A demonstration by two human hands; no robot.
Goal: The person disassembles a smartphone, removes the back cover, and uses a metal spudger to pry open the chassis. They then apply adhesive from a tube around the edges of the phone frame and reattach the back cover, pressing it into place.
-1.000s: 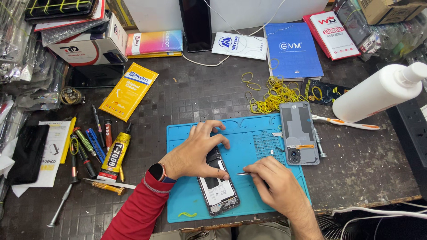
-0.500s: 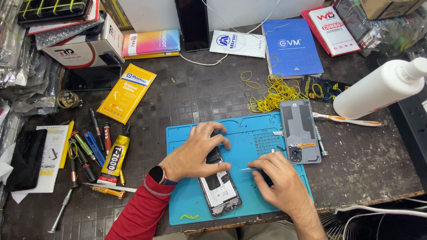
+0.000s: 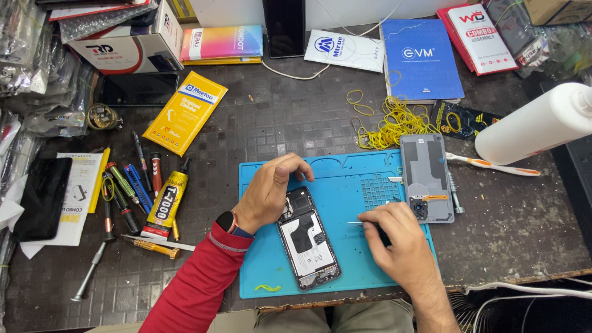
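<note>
Dark, scuffed workbench (image 3: 296,123) with a grid-marked top, worn along its near edge. Pale wall (image 3: 234,11) behind. Even overhead light, soft shadows. Clutter crowds the left and back margins.

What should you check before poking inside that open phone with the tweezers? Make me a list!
1. Left hand steadies the opened phone: ok, it rests on the phone's top end.
2. Phone lies flat on the blue repair mat: ok.
3. Right hand grips the tweezers: ok, tips point toward the phone.
4. Tweezer tips hold a part: cannot tell, too small.
5. Removed back cover is out of the way: ok, at the mat's right edge.
</note>
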